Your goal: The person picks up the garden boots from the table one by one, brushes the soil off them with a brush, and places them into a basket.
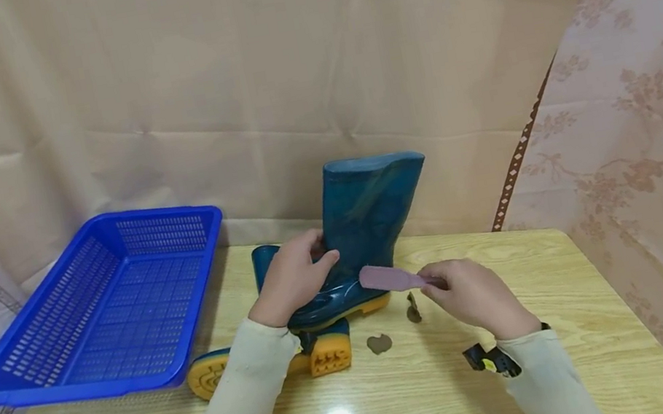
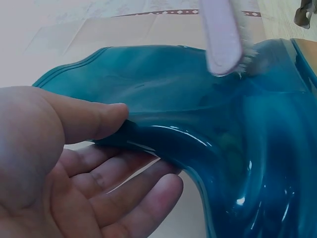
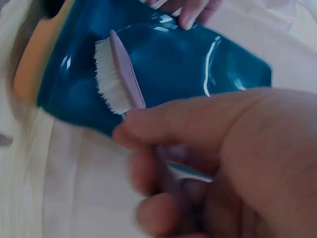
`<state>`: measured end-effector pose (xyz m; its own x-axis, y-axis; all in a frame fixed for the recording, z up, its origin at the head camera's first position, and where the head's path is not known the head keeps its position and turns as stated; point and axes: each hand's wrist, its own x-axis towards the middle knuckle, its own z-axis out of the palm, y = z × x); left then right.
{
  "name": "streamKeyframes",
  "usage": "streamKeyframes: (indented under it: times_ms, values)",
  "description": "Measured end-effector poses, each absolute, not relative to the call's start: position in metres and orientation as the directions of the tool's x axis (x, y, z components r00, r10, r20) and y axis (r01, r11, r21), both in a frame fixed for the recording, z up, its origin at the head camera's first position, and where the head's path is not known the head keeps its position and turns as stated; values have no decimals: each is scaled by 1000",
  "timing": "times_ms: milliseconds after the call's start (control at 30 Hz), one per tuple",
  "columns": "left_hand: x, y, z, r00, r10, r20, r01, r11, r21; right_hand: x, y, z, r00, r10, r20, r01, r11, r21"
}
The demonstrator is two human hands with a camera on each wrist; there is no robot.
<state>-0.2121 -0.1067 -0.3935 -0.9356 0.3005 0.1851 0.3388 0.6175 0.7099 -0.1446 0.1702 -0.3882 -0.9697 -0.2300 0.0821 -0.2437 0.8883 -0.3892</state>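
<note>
A teal rain boot [image 1: 366, 215] with a yellow sole stands with its shaft leaning slightly right. My left hand [image 1: 293, 276] holds the front of its shaft, thumb on the near side and fingers [image 2: 124, 198] behind. In my right hand [image 1: 476, 292] is a pink scrub brush [image 1: 390, 276], gripped by its handle. The brush's white bristles [image 3: 109, 77] face the boot just above the foot; in the left wrist view they appear to touch it. A second rain boot [image 1: 331, 353] lies on its side beneath my left forearm, its yellow sole toward me, partly hidden.
To the left is a blue plastic basket [image 1: 193, 313] with slotted sides. Two small brown bits, one flat [image 1: 379, 343] and one upright [image 1: 412, 309], sit on the wooden table [image 1: 407, 408] near the boot's heel. A beige curtain [image 1: 221, 108] hangs behind.
</note>
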Motion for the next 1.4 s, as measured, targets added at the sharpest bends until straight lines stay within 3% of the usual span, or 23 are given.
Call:
streamKeyframes:
  times_ms: [233, 333, 633, 833, 1067, 1267, 1400]
  values:
    - [-211, -105, -394, -937, 299, 178, 331, 609, 721, -143, 168, -385, -945, -168, 279, -281, 855, -437]
    - [-211, -104, -394, -935, 303, 187, 339, 601, 724, -144, 169, -385, -945, -139, 297, -261, 868, -423]
    - [-212, -104, -393, -940, 286, 184, 328, 618, 714, -141, 173, -391, -986, -163, -42, -132, 904, -406]
    - [-211, -103, -393, -941, 290, 175, 323, 618, 717, -140, 175, -393, -977, -196, -88, -146, 906, -397]
    - [-210, -103, -393, -945, 285, 160, 309, 614, 726, -141, 177, -388, -971, -204, 128, -240, 822, -517]
    - [-212, -103, -391, -948, 278, 158, 300, 603, 739, -142, 179, -384, -927, -29, 374, -254, 783, -568]
    - [-214, -104, -391, -953, 266, 147, 285, 614, 736, -145, 181, -385, -889, 22, 458, -269, 783, -561]
